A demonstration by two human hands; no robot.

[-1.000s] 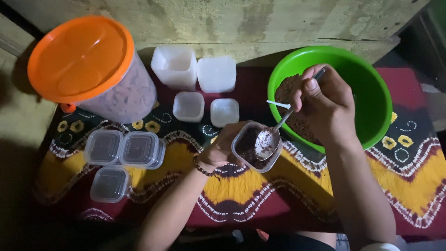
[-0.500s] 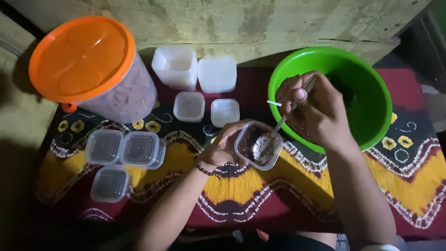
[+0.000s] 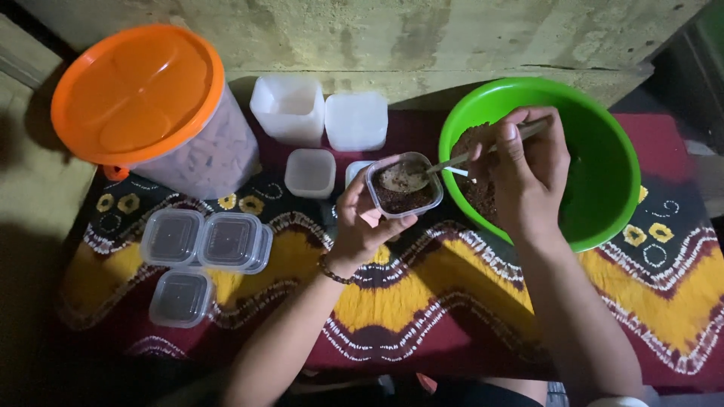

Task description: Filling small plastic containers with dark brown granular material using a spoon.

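My left hand (image 3: 362,218) holds a small clear plastic cup (image 3: 403,186) with dark brown stuff in it, raised beside the rim of a big green bowl (image 3: 603,162). My right hand (image 3: 528,177) grips a metal spoon (image 3: 434,169) whose bowl rests inside the cup. The green bowl holds more of the dark brown stuff (image 3: 477,188), partly hidden behind my right hand.
A large clear jar with an orange lid (image 3: 139,94) stands at the back left. Three lidded filled cups (image 3: 200,241) sit at the left on a patterned red and yellow cloth (image 3: 422,301). Empty cups (image 3: 311,172) and stacked white lids (image 3: 354,120) lie by the wall.
My left hand has lifted the cup up and nearer the green bowl. The spoon has emptied into the cup and now lies flatter inside it.
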